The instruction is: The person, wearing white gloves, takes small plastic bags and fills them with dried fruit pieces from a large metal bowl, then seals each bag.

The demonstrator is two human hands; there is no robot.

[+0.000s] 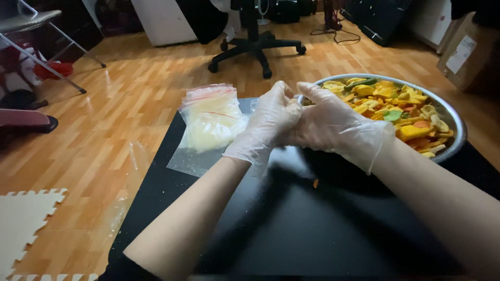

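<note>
Beside gloved left hand (pixel 268 125), clear bags (pixel 210 117)

The near part of the black table (pixel 291 229) is bare; the metal bowl (pixel 454 117) blocks the right, the bag stack (pixel 211 117) the far left.

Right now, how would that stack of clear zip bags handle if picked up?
The stack of clear plastic zip bags probably flops; the thin film already lies fanned and uneven on the black table. Likely very light. The glossy film may let bags slide apart, so lifting the top one alone seems hard.
</note>
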